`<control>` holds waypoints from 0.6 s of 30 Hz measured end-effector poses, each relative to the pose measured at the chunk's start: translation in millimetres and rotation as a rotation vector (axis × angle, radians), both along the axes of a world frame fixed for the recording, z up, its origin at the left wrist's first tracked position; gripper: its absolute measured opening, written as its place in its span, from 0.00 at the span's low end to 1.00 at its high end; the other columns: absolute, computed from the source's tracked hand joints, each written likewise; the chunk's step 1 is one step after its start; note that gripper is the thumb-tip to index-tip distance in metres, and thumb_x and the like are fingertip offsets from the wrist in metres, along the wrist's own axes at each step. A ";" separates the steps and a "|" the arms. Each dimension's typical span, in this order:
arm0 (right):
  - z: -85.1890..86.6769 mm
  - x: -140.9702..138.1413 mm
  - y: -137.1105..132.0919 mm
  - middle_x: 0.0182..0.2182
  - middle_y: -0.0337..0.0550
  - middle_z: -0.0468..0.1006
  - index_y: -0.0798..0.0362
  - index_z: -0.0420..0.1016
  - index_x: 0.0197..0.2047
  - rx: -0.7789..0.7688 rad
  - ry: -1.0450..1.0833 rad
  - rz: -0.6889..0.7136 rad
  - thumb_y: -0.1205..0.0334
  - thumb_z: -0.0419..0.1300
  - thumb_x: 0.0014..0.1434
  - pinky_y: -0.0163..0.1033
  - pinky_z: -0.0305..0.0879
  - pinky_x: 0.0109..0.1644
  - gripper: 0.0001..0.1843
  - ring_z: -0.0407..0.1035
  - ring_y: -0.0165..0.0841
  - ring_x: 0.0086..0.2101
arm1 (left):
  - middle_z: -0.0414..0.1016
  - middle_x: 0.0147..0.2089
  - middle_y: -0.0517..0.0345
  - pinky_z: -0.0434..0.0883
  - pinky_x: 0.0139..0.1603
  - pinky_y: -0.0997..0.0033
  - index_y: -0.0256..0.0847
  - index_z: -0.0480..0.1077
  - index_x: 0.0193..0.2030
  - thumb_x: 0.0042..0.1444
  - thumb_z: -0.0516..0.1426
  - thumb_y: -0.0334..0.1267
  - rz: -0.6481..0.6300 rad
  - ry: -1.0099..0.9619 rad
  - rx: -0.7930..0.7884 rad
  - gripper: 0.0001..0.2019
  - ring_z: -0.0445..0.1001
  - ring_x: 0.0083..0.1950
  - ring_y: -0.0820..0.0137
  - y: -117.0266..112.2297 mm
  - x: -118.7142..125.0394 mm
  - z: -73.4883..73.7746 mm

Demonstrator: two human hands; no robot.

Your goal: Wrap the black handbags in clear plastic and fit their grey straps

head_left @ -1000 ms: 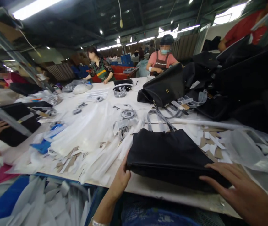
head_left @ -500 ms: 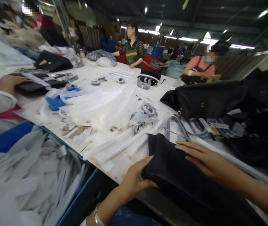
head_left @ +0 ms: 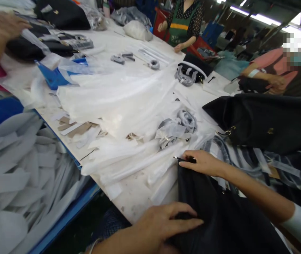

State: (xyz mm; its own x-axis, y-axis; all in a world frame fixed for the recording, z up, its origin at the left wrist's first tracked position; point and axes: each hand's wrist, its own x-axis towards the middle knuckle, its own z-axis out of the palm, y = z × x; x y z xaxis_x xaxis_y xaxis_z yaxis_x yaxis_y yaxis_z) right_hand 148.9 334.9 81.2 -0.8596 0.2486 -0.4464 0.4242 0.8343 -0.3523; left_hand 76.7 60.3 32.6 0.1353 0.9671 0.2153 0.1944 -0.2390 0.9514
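A black bag (head_left: pixel 216 215) lies tilted at the near right edge of the table. My right hand (head_left: pixel 203 163) pinches the bag's upper far corner, where a short dark end piece with a shiny tip (head_left: pixel 175 157) sticks out. Lower down, my left hand (head_left: pixel 163 224) grips the bag's near side, thumb and fingers closed on the black material. Wrapped straps (head_left: pixel 216 144) lie just beyond the bag, and a bundle of wrapped grey straps (head_left: pixel 178 128) is a little farther to the left.
White plastic sheets (head_left: pixel 113 102) cover mid-table. A blue bin (head_left: pixel 68 215) of grey-white sheets stands left. Another large black bag (head_left: pixel 266 120) lies at right. A co-worker's hand (head_left: pixel 7 26) rests on a black bag at far left; other people (head_left: pixel 183 26) stand across the table.
My right hand has moved left along the bag's top to its corner and closed there. My left hand has shifted lower on the bag's side. The view has tilted down.
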 end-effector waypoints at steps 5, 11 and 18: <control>15.9 15.6 -0.8 0.37 0.41 0.81 0.46 0.74 0.39 0.135 0.034 -0.145 0.41 0.60 0.59 0.43 0.65 0.42 0.17 0.74 0.43 0.38 | 0.70 0.64 0.59 0.73 0.56 0.72 0.69 0.45 0.74 0.66 0.55 0.43 0.021 0.100 0.085 0.34 0.77 0.55 0.63 -4.0 3.5 -1.9; 41.7 69.2 -2.6 0.24 0.38 0.75 0.50 0.73 0.27 -0.008 0.065 -0.464 0.39 0.58 0.59 0.37 0.63 0.33 0.23 0.70 0.36 0.29 | 0.60 0.72 0.57 0.73 0.55 0.70 0.66 0.52 0.72 0.63 0.58 0.38 -0.030 0.130 -0.047 0.34 0.77 0.53 0.64 -9.5 -5.6 17.1; 50.6 143.1 -28.0 0.28 0.40 0.82 0.46 0.82 0.28 0.016 0.519 -0.986 0.45 0.72 0.39 0.35 0.72 0.31 0.16 0.76 0.39 0.30 | 0.74 0.60 0.47 0.76 0.40 0.67 0.53 0.44 0.76 0.53 0.62 0.61 -0.392 -0.385 -0.343 0.49 0.79 0.41 0.63 15.8 -23.4 3.6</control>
